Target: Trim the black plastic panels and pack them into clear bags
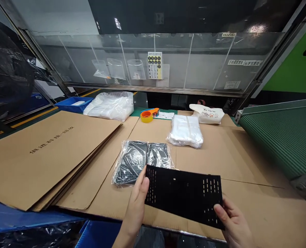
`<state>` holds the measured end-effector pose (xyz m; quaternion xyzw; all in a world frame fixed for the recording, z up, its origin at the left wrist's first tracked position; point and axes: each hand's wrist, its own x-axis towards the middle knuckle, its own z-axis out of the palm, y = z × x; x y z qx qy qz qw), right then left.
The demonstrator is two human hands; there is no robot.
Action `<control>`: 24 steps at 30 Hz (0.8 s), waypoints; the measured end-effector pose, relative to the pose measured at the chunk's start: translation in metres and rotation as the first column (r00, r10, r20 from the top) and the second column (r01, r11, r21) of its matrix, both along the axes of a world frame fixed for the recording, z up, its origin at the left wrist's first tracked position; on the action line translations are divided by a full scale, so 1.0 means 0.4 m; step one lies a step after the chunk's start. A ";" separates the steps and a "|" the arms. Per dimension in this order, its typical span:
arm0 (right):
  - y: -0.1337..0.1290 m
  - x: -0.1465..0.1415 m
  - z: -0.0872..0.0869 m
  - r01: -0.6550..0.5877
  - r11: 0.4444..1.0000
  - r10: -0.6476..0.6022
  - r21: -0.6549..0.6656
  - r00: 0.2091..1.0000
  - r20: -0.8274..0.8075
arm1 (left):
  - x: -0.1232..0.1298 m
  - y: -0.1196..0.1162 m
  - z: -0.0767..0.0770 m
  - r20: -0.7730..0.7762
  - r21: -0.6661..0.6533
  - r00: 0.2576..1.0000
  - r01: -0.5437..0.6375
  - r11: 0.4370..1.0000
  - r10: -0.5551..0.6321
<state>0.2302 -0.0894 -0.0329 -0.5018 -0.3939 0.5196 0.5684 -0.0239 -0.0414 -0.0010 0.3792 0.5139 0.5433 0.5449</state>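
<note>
A flat black panel point(183, 196) with rows of slots near both ends is held up, tilted, over the front edge of the cardboard-covered bench. My left hand point(138, 196) grips its left edge, thumb on the near face. At the lower right corner my right hand point(231, 217) pinches the panel between thumb and fingers. Just behind it, black slotted parts in a clear plastic bag point(133, 162) lie on the cardboard, partly covered by the panel.
Stacked cardboard sheets point(65, 148) lie at left. Behind are a bundle of clear bags point(186, 131), an orange tape dispenser point(149, 115), a white plastic bag point(111, 105) and a blue tray point(72, 104). A green conveyor belt point(284, 134) runs along the right.
</note>
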 end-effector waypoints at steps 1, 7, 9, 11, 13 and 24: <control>0.001 -0.003 0.005 -0.011 0.994 -0.005 0.107 0.988 0.155 | 0.002 -0.002 -0.001 -0.007 0.027 1.000 -0.011 1.000 0.011; 0.004 -0.047 0.047 -0.209 0.709 -0.417 0.674 0.646 0.639 | 0.030 -0.025 0.030 0.070 0.176 0.986 -0.164 0.971 0.154; 0.001 -0.066 0.056 -0.086 0.708 -0.494 0.701 0.648 0.579 | 0.039 -0.030 0.039 0.124 0.184 0.977 -0.195 0.964 0.174; -0.002 -0.076 0.061 -0.006 0.710 -0.527 0.704 0.658 0.537 | 0.046 -0.030 0.042 0.158 0.173 0.971 -0.207 0.963 0.180; -0.002 -0.071 0.063 -0.023 0.703 -0.529 0.711 0.652 0.544 | 0.049 -0.028 0.038 0.162 0.163 0.970 -0.205 0.965 0.179; 0.003 0.037 -0.006 0.055 0.704 -0.601 0.708 0.577 0.553 | 0.057 0.143 0.078 -0.174 0.474 0.971 0.228 0.850 -0.163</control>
